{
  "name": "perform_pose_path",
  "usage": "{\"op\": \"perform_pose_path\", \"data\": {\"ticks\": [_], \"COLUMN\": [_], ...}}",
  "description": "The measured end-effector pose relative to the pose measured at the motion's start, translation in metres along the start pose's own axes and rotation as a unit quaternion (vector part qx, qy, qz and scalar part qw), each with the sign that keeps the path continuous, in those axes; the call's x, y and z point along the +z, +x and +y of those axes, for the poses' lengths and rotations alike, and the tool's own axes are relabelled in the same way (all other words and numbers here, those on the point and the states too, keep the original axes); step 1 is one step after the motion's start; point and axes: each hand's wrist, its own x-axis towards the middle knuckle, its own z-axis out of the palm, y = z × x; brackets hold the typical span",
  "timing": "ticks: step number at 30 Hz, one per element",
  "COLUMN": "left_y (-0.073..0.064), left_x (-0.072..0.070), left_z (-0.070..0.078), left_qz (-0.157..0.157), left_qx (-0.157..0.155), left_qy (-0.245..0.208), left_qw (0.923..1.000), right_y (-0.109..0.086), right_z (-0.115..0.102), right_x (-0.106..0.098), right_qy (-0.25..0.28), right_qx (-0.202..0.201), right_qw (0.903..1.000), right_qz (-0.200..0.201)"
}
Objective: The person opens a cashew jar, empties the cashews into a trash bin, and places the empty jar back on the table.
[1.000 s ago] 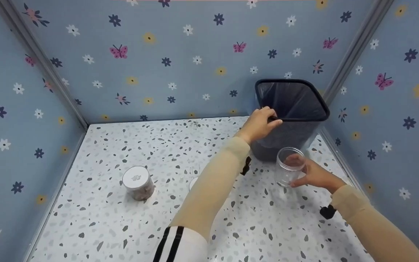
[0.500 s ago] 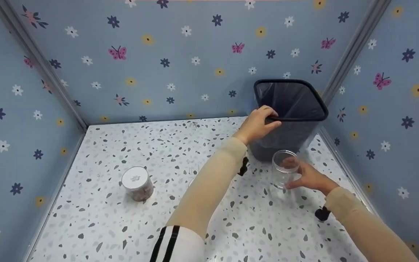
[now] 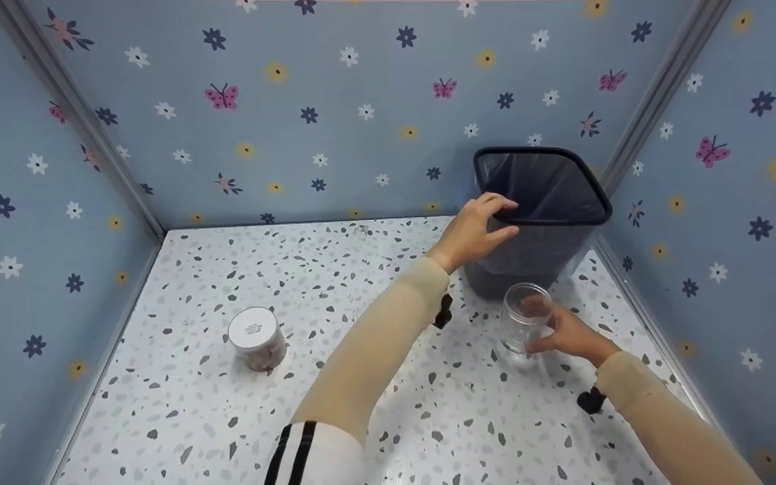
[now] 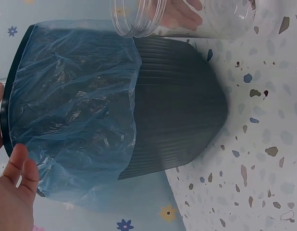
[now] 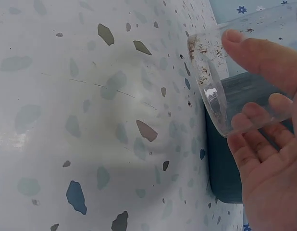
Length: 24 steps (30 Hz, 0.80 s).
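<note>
My right hand (image 3: 568, 333) holds a clear plastic jar (image 3: 516, 329) by its side, thumb and fingers around it. The jar stands mouth up, low over the speckled table, just in front of a dark waste bin (image 3: 536, 259). Brown specks cling to the jar's base (image 5: 204, 72) in the right wrist view. At the bin's near left corner, my left hand (image 3: 469, 232) straddles the black rim (image 3: 563, 221), fingers on the inner side and thumb outside, spread apart. A thin plastic liner (image 4: 81, 91) folds down over the bin's outside.
A jar with a white lid (image 3: 253, 329) and brownish contents stands on the speckled table (image 3: 179, 397) at the left. Flowered blue panels (image 3: 334, 121) close off the back and both sides. The bin stands near the back right corner.
My right hand has brought the clear jar slightly left and lower. The left thumb and fingers have parted at the bin rim. A pale round edge beside the left forearm is now covered.
</note>
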Motion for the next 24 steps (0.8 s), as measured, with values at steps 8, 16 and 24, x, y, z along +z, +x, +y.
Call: {"op": "perform_pose_path", "data": {"ticks": [8, 16, 24], "left_y": [-0.01, -0.02, -0.031], "left_x": [-0.01, -0.018, -0.024], "left_z": [-0.002, -0.007, -0.003], "left_qz": [0.003, -0.002, -0.01], "left_qx": [0.014, 0.017, 0.026], "left_qy": [-0.019, -0.019, -0.023], "left_qw": [0.9997, 0.9997, 0.9994], "right_y": [0.003, 0.003, 0.003], "right_z": [0.005, 0.01, 0.015], "right_x": [0.005, 0.012, 0.018], "right_qy": [-0.001, -0.019, -0.028], "right_qx": [-0.013, 0.002, 0.012], "right_qw": [0.9999, 0.9998, 0.9995], "right_qz": [0.003, 0.003, 0.003]}}
